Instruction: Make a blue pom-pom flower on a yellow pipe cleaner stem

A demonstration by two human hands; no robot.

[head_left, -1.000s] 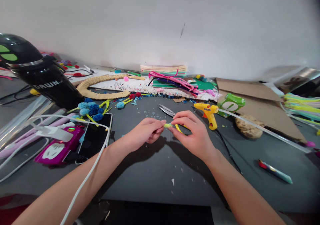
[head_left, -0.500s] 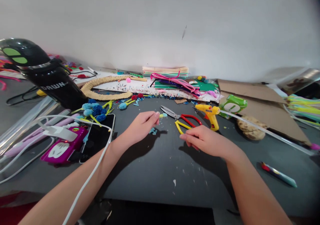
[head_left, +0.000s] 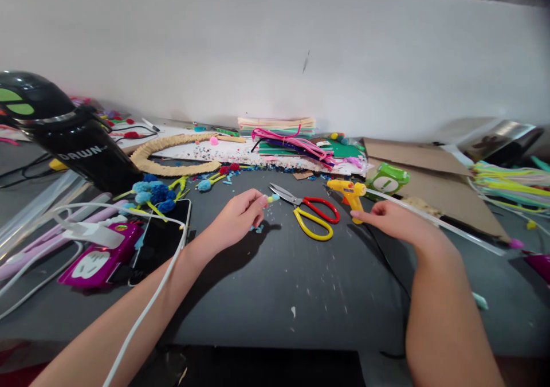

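Observation:
My left hand (head_left: 240,218) is closed in a pinch on a short yellow and light-blue fuzzy stem piece (head_left: 272,198), which sticks out past the fingertips. Light-blue scraps (head_left: 258,229) lie on the table just under that hand. Scissors (head_left: 306,208) with one red and one yellow handle lie between my hands, touched by neither. My right hand (head_left: 389,221) is at the yellow glue gun (head_left: 349,191), its thumb by the lower end of the grip and the fingers apart from the thumb. A clear glue stick (head_left: 433,221) extends from the gun's back.
A black bottle (head_left: 81,140), a purple power bank (head_left: 101,255) and a phone (head_left: 165,243) stand or lie at left. A white cable (head_left: 148,309) crosses my left forearm. Pom-pom stems (head_left: 157,192), a beige ring (head_left: 172,168), cardboard (head_left: 451,198) and a green tape dispenser (head_left: 388,179) lie further back.
My right hand has let go of the scissors' yellow handle and moved right to the glue gun. The left hand still pinches the stem piece. The view has shifted slightly.

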